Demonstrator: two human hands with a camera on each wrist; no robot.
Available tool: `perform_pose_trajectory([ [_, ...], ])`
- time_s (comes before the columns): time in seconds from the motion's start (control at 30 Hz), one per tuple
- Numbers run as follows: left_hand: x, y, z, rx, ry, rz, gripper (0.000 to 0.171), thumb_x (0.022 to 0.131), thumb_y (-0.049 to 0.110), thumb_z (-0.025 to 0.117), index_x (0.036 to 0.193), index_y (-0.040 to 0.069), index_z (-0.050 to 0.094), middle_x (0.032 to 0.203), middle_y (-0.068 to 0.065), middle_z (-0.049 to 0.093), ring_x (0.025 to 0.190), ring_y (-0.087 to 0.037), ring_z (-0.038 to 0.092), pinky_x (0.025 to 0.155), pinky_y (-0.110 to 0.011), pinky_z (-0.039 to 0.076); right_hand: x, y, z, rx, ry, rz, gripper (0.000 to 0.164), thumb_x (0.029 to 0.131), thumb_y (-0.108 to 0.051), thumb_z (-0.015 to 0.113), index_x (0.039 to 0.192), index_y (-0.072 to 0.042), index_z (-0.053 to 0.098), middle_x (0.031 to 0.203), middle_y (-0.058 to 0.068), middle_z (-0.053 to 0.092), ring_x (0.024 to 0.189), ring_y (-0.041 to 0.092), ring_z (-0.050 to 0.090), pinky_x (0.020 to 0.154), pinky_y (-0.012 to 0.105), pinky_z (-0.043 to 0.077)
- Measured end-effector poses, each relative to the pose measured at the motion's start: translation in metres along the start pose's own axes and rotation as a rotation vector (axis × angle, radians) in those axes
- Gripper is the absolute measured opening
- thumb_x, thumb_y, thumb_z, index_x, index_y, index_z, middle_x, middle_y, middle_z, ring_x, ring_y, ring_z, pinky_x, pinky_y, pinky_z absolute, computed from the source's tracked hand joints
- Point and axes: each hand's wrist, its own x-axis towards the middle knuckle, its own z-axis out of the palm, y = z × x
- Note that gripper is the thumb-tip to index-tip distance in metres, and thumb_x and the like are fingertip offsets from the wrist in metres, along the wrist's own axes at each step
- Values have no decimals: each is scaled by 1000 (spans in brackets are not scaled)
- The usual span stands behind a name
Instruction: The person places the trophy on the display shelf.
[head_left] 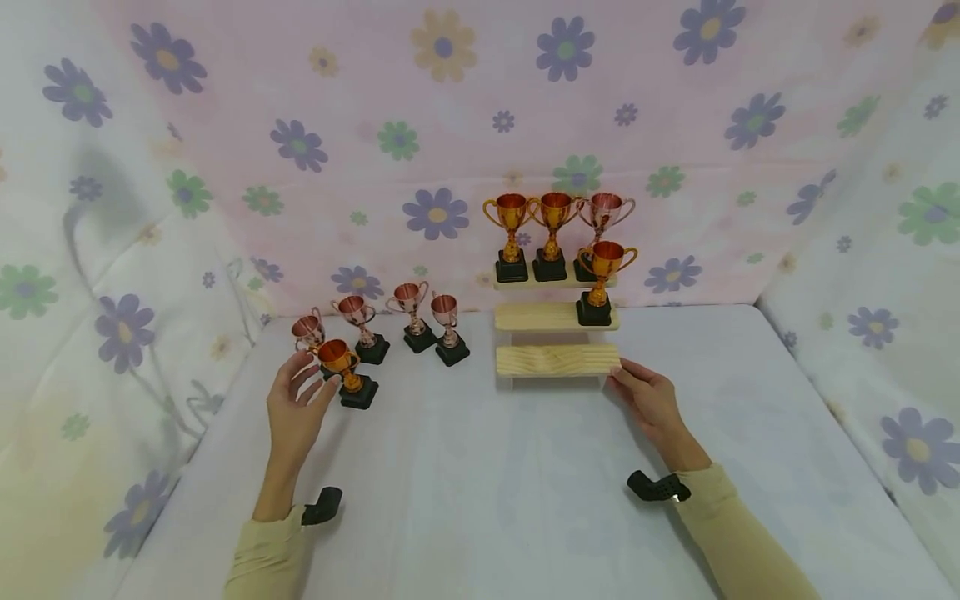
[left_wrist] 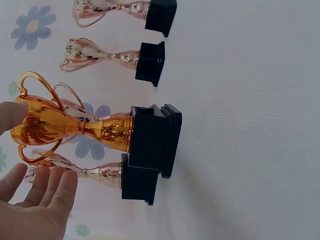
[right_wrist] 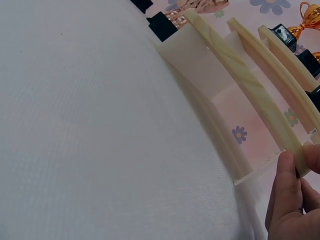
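Observation:
My left hand (head_left: 295, 408) is spread at the cup of a gold trophy (head_left: 339, 358) on a black base, its fingers loosely bent. In the left wrist view the thumb (left_wrist: 11, 116) overlaps the rim of the gold cup, and the other fingertips lie apart below its handle. A rose-gold trophy (head_left: 308, 330) stands close behind, partly hidden. On the other side, my right hand (head_left: 654, 406) pinches the right end of the lowest board of a three-step wooden display stand (head_left: 558, 361), thumb on top and fingers beneath in the right wrist view.
Three more rose-gold trophies (head_left: 408, 300) stand left of the stand. Two gold trophies (head_left: 555, 212) and a rose-gold trophy (head_left: 606, 208) line the top step; another gold trophy (head_left: 597, 279) is on the middle step's right end. Flowered cloth (head_left: 480, 108) hangs behind the white table (head_left: 480, 500).

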Motion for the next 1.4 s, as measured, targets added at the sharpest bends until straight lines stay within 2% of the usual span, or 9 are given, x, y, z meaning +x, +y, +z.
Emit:
perform_pose_trajectory([
  [0.13, 3, -5, 3, 4, -6, -12, 64, 95, 4, 70, 153, 7, 41, 143, -8, 48, 122, -11, 54, 100, -9, 47, 0, -1, 1, 2, 0, 0, 58, 101, -4, 61, 152, 8, 37, 101, -10, 64, 92, -1, 67, 90, 16, 57],
  [0.3, 8, -7, 7, -5, 4, -31, 67, 96, 8, 70, 155, 9, 38, 146, -11, 48, 122, -9, 54, 107, -19, 48, 1, 0, 0, 0, 5, -8, 58, 100, -4, 62, 151, 9, 37, 101, -10, 65, 92, -1, 67, 90, 16, 57],
  [0.37, 11, -8, 9, -36, 20, -40, 67, 95, 7, 70, 154, 9, 39, 146, -14, 49, 121, -10, 56, 106, -21, 49, 1, 0, 0, 1, 8, -8, 57, 100, -4, 62, 150, 9, 38, 101, -10, 65, 92, 0, 67, 90, 16, 57],
  [0.5, 13, -11, 12, -102, 59, -38, 67, 93, 4, 73, 152, 8, 42, 141, -15, 54, 117, -10, 59, 97, -12, 51, 3, 3, -1, -2, 9, -15, 56, 101, -4, 61, 150, 9, 39, 100, -10, 65, 92, 0, 67, 90, 16, 57],
  [0.7, 13, -14, 15, -216, 96, -5, 64, 88, -3, 76, 147, 3, 49, 122, -3, 61, 109, -13, 64, 89, -10, 54, 1, 3, -1, 2, 7, -24, 57, 101, -4, 61, 151, 10, 37, 99, -11, 66, 93, -1, 67, 91, 16, 56],
  [0.93, 16, -18, 16, -299, 57, 42, 58, 85, -12, 75, 139, -3, 55, 117, -3, 61, 102, -14, 65, 89, -15, 56, -1, 0, 0, 8, 6, -12, 57, 101, -4, 61, 151, 10, 37, 98, -11, 66, 93, -1, 67, 91, 15, 56],
  [1.1, 20, -20, 13, -295, -14, 4, 56, 84, -14, 74, 136, 0, 58, 124, -2, 61, 104, -12, 65, 90, -14, 56, 0, 0, 0, 12, 2, -8, 57, 101, -3, 60, 151, 10, 36, 99, -11, 66, 93, -1, 67, 92, 16, 56],
  [1.2, 22, -22, 12, -296, -46, -10, 54, 85, -15, 73, 135, -2, 57, 122, -2, 63, 105, -12, 65, 90, -14, 56, 0, 0, 0, 9, 5, -10, 57, 101, -3, 60, 151, 10, 36, 101, -10, 65, 93, -1, 66, 93, 16, 56],
  [1.4, 21, -23, 12, -294, -47, -11, 49, 84, -16, 72, 130, -4, 59, 116, -1, 67, 103, -12, 66, 90, -15, 56, 0, 0, -1, 12, 7, -5, 58, 101, -4, 61, 151, 10, 36, 101, -10, 66, 93, -1, 67, 94, 16, 56],
])
